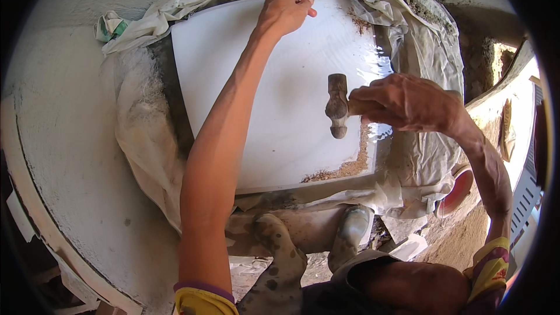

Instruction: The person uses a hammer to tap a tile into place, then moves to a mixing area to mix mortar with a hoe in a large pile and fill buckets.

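Observation:
My right hand (402, 102) grips a hammer (337, 107) by its handle close to the head. The worn metal head hangs above the right part of a large white slab (280, 116). Over the slab's far edge, my left hand (286, 9) is closed, thumb against curled fingers. Whatever those fingers hold, if anything, is hidden. Brown grit (344, 169) lies along the slab's near right corner and right edge. Rippled water (382, 67) glints at its right side.
Crumpled pale plastic sheeting (429, 146) drapes over the rim all round the slab. A plastered grey surface (76, 169) spreads to the left. My boots (280, 236) are at the near side. A round reddish container (455, 192) sits at the right.

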Demonstrator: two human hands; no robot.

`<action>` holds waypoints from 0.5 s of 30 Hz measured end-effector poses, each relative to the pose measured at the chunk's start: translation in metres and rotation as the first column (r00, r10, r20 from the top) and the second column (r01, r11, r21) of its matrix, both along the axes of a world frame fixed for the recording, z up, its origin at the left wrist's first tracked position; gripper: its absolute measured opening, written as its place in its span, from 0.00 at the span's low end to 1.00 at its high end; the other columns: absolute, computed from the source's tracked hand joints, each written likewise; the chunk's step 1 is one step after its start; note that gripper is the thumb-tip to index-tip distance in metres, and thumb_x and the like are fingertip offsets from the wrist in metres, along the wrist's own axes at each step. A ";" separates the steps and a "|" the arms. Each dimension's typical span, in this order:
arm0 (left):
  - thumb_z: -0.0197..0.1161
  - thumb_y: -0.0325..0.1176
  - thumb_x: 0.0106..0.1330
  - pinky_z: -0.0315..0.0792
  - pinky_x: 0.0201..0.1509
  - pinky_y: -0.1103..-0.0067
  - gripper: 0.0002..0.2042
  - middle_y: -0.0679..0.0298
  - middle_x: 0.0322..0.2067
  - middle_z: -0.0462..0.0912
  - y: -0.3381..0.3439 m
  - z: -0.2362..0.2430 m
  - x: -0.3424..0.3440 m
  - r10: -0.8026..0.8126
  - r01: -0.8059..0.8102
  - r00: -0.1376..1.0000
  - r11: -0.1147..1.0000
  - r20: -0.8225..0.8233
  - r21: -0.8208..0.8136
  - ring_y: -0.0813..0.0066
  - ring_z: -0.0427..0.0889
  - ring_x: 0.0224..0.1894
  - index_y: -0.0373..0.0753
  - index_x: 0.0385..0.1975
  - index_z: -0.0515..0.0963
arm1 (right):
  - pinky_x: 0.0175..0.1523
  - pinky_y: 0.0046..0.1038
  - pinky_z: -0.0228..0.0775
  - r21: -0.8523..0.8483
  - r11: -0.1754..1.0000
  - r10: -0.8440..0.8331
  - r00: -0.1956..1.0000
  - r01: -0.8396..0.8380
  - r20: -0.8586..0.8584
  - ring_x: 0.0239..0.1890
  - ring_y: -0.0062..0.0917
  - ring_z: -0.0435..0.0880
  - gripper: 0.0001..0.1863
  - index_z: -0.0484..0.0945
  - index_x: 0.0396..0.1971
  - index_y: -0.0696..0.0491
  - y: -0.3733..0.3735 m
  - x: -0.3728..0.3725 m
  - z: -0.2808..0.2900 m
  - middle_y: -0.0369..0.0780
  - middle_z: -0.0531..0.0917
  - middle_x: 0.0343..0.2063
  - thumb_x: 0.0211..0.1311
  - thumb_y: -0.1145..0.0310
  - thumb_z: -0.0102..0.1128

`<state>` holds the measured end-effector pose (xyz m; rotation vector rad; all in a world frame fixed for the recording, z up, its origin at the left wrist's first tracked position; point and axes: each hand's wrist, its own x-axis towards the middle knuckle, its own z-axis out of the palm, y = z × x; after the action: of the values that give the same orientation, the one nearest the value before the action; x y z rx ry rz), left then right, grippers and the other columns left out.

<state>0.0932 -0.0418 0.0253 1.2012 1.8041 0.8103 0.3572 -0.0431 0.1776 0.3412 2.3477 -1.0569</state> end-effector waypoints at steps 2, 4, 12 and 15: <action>0.61 0.39 0.69 0.78 0.53 0.71 0.14 0.60 0.38 0.91 0.025 -0.010 0.033 -0.073 0.075 0.996 0.996 0.055 -0.045 0.67 0.86 0.42 0.42 0.46 0.88 | 0.43 0.37 0.83 0.043 0.999 -0.002 0.999 0.004 -0.052 0.32 0.34 0.88 0.16 0.82 0.53 0.50 -0.012 0.029 0.006 0.39 0.89 0.36 0.73 0.57 0.62; 0.65 0.40 0.70 0.76 0.51 0.75 0.17 0.62 0.42 0.91 0.050 -0.020 0.058 -0.159 0.162 0.987 0.977 0.028 -0.136 0.75 0.83 0.43 0.38 0.53 0.85 | 0.43 0.37 0.83 0.077 0.995 -0.068 0.998 0.066 0.011 0.33 0.34 0.88 0.16 0.82 0.53 0.49 -0.019 0.052 0.015 0.39 0.88 0.36 0.72 0.58 0.62; 0.60 0.27 0.72 0.79 0.57 0.75 0.10 0.55 0.46 0.86 0.129 0.003 0.116 0.416 0.029 0.252 0.899 0.874 -0.437 0.67 0.84 0.50 0.29 0.47 0.81 | 0.40 0.36 0.83 0.222 0.946 -0.247 0.969 0.237 0.018 0.32 0.34 0.88 0.12 0.83 0.48 0.49 -0.016 0.132 0.051 0.39 0.86 0.34 0.70 0.61 0.64; 0.46 0.27 0.72 0.59 0.73 0.36 0.32 0.24 0.72 0.47 0.187 0.004 0.057 0.593 0.103 -0.176 0.805 0.786 -0.584 0.22 0.55 0.72 0.21 0.72 0.44 | 0.38 0.34 0.84 0.147 0.950 -0.260 0.958 0.276 -0.120 0.29 0.29 0.88 0.11 0.83 0.44 0.52 -0.002 0.131 0.018 0.39 0.88 0.32 0.71 0.60 0.62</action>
<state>0.1503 0.1454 0.0292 -0.4145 0.6445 0.9751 0.4879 -0.0456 0.1957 0.7017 2.5354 -1.0253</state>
